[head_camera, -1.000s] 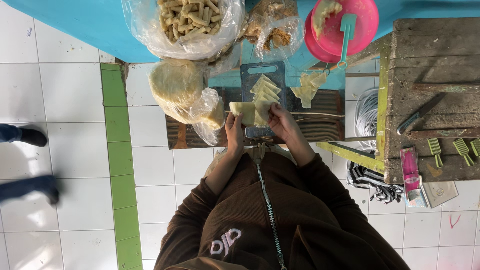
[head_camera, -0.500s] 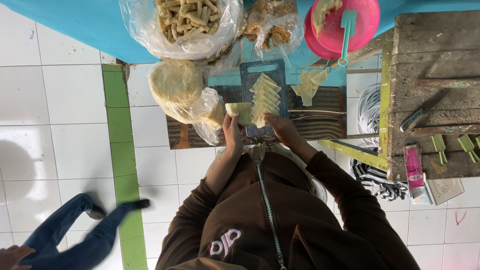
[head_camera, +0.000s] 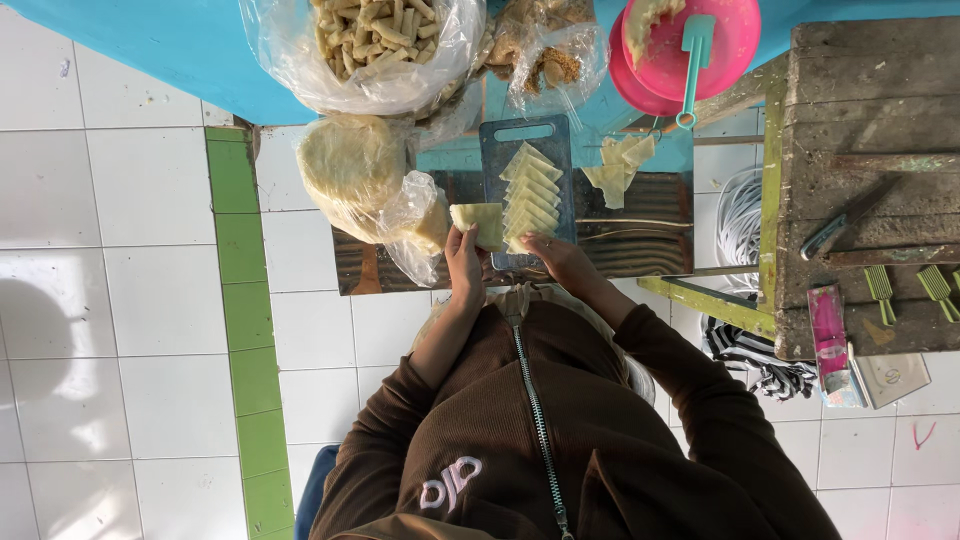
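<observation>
My left hand (head_camera: 463, 262) pinches a pale square dough sheet (head_camera: 479, 222) just left of a dark cutting board (head_camera: 527, 135). On the board lies an overlapping row of folded triangular dough pieces (head_camera: 530, 200). My right hand (head_camera: 556, 257) rests at the near end of that row, fingers touching the closest pieces; I cannot tell whether it grips one. Both brown sleeves reach up from my zipped hoodie.
A plastic bag with a stack of round dough sheets (head_camera: 352, 168) lies left of the board, and a bag of fried sticks (head_camera: 370, 40) beyond it. Loose folded pieces (head_camera: 620, 165), a pink bowl with teal spatula (head_camera: 690, 45), and a wooden bench with a knife (head_camera: 848, 220) are to the right.
A person's legs in jeans crossed the tiled floor at the left and are gone now. My right hand has left the square sheet and dropped to the row on the board.
</observation>
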